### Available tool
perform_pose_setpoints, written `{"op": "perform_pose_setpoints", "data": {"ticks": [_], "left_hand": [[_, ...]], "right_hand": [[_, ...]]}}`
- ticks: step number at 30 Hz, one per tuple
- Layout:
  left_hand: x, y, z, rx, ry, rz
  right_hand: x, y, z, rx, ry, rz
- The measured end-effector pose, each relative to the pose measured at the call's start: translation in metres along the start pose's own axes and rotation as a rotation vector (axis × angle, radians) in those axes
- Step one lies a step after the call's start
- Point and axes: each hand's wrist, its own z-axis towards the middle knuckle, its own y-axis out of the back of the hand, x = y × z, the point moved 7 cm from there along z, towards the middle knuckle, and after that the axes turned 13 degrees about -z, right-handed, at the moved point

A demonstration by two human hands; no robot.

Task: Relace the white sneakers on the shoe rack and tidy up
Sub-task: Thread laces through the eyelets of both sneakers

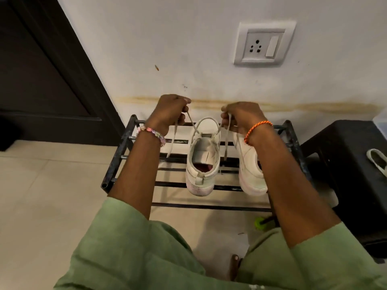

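Observation:
Two white sneakers stand on the black metal shoe rack (pixel 117 162), toes toward the wall. The left sneaker (pixel 202 162) sits mid-rack with its tongue area open and a white lace (pixel 227 141) threaded through eyelets near the toe. My left hand (pixel 170 110) grips one lace end, which runs up and left from the shoe. My right hand (pixel 240 118) grips the other end, pulled up and right. Each lace tail hangs down below its fist. The right sneaker (pixel 250 168) stands beside the first, partly hidden under my right forearm.
A white wall with a socket plate (pixel 263 43) rises right behind the rack. A dark door (pixel 41 70) stands at the left. A black stool (pixel 345 164) sits at the right with a pale object (pixel 378 162) on it. A green ball (pixel 259 223) lies on the tiled floor.

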Motion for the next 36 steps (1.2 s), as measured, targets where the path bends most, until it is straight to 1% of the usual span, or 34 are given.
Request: {"op": "perform_pose_setpoints", "data": {"ticks": [4,7,9,12,16,19,22,26,30,32,36], "left_hand": [[-0.067,-0.014,-0.023,0.138,-0.006,0.102],[-0.127,-0.019,-0.040,0.189,-0.050,0.087],[-0.165,-0.020,-0.053,0.216,-0.073,0.016],[-0.210,-0.024,-0.073,0.278,-0.060,-0.136],[-0.249,-0.029,-0.098,0.350,-0.040,-0.324],[-0.271,-0.033,-0.114,0.375,-0.046,-0.340],[-0.277,-0.038,-0.114,0.335,-0.043,-0.274],[-0.279,-0.040,-0.113,0.202,-0.095,-0.239],[-0.287,-0.040,-0.125,0.072,-0.140,-0.027],[-0.291,-0.042,-0.128,0.036,-0.168,-0.012],[-0.295,-0.050,-0.130,0.063,-0.197,-0.065]], "right_hand": [[0.068,0.024,-0.029,0.044,0.088,0.057],[0.123,0.042,-0.056,0.108,0.165,0.110],[0.156,0.055,-0.074,0.131,0.224,0.166],[0.193,0.072,-0.095,0.139,0.302,0.180],[0.223,0.081,-0.114,0.201,0.390,0.182],[0.246,0.091,-0.131,0.126,0.466,0.133],[0.262,0.098,-0.140,0.011,0.486,0.082],[0.278,0.102,-0.147,-0.115,0.477,-0.085],[0.290,0.102,-0.152,-0.113,0.520,-0.108],[0.295,0.103,-0.156,-0.122,0.542,-0.138],[0.300,0.104,-0.160,-0.111,0.492,-0.175]]}}
